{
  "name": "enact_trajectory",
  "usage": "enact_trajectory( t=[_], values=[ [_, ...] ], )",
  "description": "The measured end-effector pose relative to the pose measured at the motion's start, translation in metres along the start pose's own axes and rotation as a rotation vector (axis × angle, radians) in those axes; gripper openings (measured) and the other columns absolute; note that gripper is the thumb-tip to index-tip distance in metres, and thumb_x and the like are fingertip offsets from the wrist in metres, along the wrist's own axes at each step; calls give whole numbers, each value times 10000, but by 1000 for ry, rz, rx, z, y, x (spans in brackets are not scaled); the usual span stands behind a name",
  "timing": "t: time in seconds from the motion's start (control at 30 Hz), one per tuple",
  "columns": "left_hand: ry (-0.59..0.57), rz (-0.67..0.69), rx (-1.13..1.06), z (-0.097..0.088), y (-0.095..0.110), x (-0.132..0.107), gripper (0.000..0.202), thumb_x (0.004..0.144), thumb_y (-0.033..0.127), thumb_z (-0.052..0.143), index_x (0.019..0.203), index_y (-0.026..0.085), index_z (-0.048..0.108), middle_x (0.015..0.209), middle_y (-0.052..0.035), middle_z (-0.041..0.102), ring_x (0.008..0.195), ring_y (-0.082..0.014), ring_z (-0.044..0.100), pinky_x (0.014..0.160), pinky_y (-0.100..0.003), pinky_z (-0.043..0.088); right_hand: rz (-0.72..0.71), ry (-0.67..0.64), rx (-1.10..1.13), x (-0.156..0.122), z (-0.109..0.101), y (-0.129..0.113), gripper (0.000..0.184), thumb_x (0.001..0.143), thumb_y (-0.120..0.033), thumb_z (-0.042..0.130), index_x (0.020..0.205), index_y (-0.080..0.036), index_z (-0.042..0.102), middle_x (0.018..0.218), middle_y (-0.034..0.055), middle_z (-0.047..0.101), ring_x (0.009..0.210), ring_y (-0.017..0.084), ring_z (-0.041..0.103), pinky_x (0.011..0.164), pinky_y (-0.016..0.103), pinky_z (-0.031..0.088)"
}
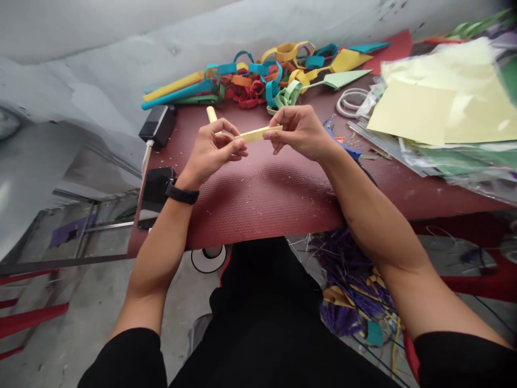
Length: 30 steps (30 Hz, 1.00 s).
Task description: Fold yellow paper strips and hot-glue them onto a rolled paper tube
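Observation:
A narrow pale yellow paper strip point(255, 134) is stretched between my two hands above the table. My left hand point(214, 144) pinches its left end between thumb and fingers. Behind those fingers, a pale yellow stick-like piece point(211, 113) pokes up; its lower part is hidden, so I cannot tell whether it joins the strip. At the other end, the thumb and fingertips of my right hand point(298, 132) are closed on the paper. Beyond both hands lie linked paper chains point(246, 81) in blue, yellow, orange, red and green.
Yellow paper sheets point(436, 110) lie over plastic bags at the right. A blue tool point(350, 151) is partly hidden by my right forearm. A black phone point(155, 195) and a black charger box point(158, 125) rest at the left edge. Purple scraps point(343, 269) litter the floor.

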State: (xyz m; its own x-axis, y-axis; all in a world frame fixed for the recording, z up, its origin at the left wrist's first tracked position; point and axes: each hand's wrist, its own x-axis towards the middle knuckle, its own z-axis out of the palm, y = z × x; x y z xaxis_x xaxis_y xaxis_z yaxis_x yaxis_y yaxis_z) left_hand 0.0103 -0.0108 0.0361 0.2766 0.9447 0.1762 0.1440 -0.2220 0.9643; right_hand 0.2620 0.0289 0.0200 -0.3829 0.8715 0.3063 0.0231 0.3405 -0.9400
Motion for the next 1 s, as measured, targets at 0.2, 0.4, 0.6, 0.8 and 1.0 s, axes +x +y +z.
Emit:
enact_trajectory(
  t=[0.2, 0.4, 0.6, 0.8, 1.0],
  values=[
    [-147, -22, -11, -13, 1, -1, 576, 808, 601, 978, 925, 188, 594, 869, -80, 840, 832, -224, 868, 703, -260, 709, -84, 12, 5, 1, -8, 1, 492, 738, -581, 1031, 779, -225, 694, 649, 2, 714, 534, 151, 659, 529, 310, 652],
    [-204, -35, -34, -16, -4, 1, 630, 756, 620, 1005, 832, 208, 534, 857, -83, 842, 870, -250, 876, 739, -293, 736, -120, -6, 9, 0, -6, 1, 470, 732, -555, 1040, 764, -216, 716, 644, 1, 720, 536, 146, 671, 518, 287, 644],
    [-139, -26, -42, -15, -2, 0, 593, 776, 543, 1014, 856, 215, 526, 843, -61, 822, 864, -255, 876, 722, -287, 733, -125, 11, 29, 0, -6, 1, 455, 707, -493, 1068, 779, -208, 721, 677, 2, 703, 566, 153, 680, 542, 316, 677],
    [-76, 8, -52, -9, 2, -2, 608, 803, 484, 1012, 1170, 214, 610, 836, -22, 802, 803, -221, 865, 686, -243, 698, -126, 38, 41, -2, -8, 2, 443, 692, -479, 1077, 772, -201, 742, 718, 18, 728, 597, 161, 713, 591, 322, 703],
    [-74, 18, -54, -8, 3, -4, 614, 817, 463, 1005, 1255, 191, 671, 868, -39, 817, 852, -228, 872, 718, -243, 705, -115, 49, 58, -2, -7, 2, 489, 684, -561, 1065, 790, -216, 735, 720, 16, 738, 598, 174, 721, 602, 344, 711]
  ],
)
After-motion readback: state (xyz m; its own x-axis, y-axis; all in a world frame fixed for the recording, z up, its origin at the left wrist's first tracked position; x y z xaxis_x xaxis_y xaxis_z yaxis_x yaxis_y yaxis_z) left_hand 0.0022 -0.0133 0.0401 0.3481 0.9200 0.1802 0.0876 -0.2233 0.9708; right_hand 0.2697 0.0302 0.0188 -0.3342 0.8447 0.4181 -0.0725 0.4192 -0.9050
